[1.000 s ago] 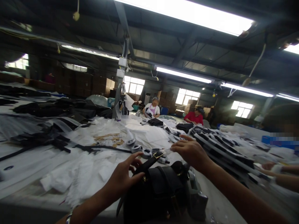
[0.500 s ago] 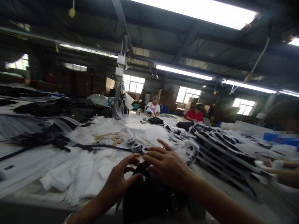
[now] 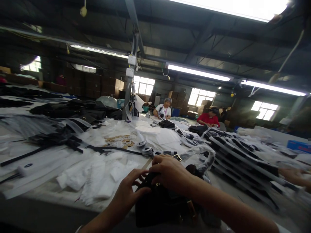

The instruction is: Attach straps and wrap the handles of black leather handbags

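Observation:
A black handbag (image 3: pixel 152 212) with small gold fittings sits at the table's near edge, its lower part dark. My left hand (image 3: pixel 128 191) grips its upper left edge, thumb across the front and fingers bent behind. Over the top of the bag lies my right hand (image 3: pixel 171 171), fingers curled down onto it; the fingertips are partly hidden. Just beyond the right hand shows a strap with a gold buckle (image 3: pixel 177 157). A handle wrapped in clear plastic (image 3: pixel 207 158) arches to the right. Rolled wrapped straps (image 3: pixel 146 151) rest behind the hands.
White wrapping sheets (image 3: pixel 97 171) cover the table on the left, with black straps (image 3: pixel 55 139) among them. A stack of black and white pieces (image 3: pixel 240 165) stands at right, where another person's hand (image 3: pixel 293 174) reaches in. Two people sit across the table near a post (image 3: pixel 128 94).
My right hand's raised, spread fingers have come down and curled onto the bag. The gold buckle beyond it now shows. The whole scene has shifted rightward in view.

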The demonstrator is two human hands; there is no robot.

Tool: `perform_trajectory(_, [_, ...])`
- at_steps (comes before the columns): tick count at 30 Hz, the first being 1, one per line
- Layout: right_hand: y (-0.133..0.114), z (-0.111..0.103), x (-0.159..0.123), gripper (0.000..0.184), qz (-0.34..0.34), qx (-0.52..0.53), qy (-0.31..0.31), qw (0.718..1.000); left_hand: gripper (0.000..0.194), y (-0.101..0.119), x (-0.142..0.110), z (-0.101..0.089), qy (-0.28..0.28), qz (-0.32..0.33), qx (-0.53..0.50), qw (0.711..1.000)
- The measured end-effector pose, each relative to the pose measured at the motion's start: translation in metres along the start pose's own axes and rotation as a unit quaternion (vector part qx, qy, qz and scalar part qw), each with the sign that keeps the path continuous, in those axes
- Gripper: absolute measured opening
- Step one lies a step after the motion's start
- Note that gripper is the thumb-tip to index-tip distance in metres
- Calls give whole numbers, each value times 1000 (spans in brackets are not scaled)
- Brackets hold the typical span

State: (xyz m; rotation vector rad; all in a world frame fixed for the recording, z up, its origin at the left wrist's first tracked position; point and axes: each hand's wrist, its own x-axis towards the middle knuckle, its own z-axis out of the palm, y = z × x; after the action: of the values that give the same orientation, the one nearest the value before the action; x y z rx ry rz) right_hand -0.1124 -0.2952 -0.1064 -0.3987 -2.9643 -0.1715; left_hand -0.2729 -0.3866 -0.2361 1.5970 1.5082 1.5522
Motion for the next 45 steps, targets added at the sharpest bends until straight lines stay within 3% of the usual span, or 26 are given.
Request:
perform_trajectory(4, [2,0,-5,24,17,34,5,999,29,4,1,-1,3,-62,26,998])
perform_trajectory(7, [1,1,-4,23,10,17,-1,1000,28,12,4,-9,-50,-94,51,993])
perform_trajectory(11, [-3,3,-2,19,-8,2,4,1000,35,21,15,-22,-111,-71,98,986])
perform_trajectory(14, [-4,4,-2,17,-12,-2,12,1000,41,20,21,-23,-152,-126,46,979])
perform_trajectory(17, [-2,5,-4,17,-5,-2,19,1000,43,20,21,-16,-123,-140,-8,982])
perform_trajectory(20, [0,9,-5,18,-4,-7,33,999,38,28,16,-5,-61,-52,67,995])
perform_trajectory(24, [2,17,-4,10,1,-22,44,999,30,49,14,0,-18,39,168,985])
perform_trajectory(27, [4,18,-1,11,14,9,51,999,32,66,23,-11,-24,33,129,991])
perform_trajectory(30, [10,9,1,19,21,130,50,990,39,79,36,-29,-64,-40,11,997])
perform_trajectory(33, [18,-9,3,20,11,341,41,939,39,86,46,-44,-69,-109,-127,983])
perform_trajectory(37, [27,-43,5,29,15,609,24,793,41,78,49,-43,6,-85,-219,972])
perform_trajectory(39, [30,-59,6,31,14,667,60,742,44,68,45,-35,25,-76,-190,979])
perform_trajectory(42, [35,-77,6,29,-9,706,137,695,40,54,34,-19,-33,-42,-30,998])
perform_trajectory(45, [40,-89,6,23,-20,723,205,659,39,49,22,-7,-74,-25,75,994])
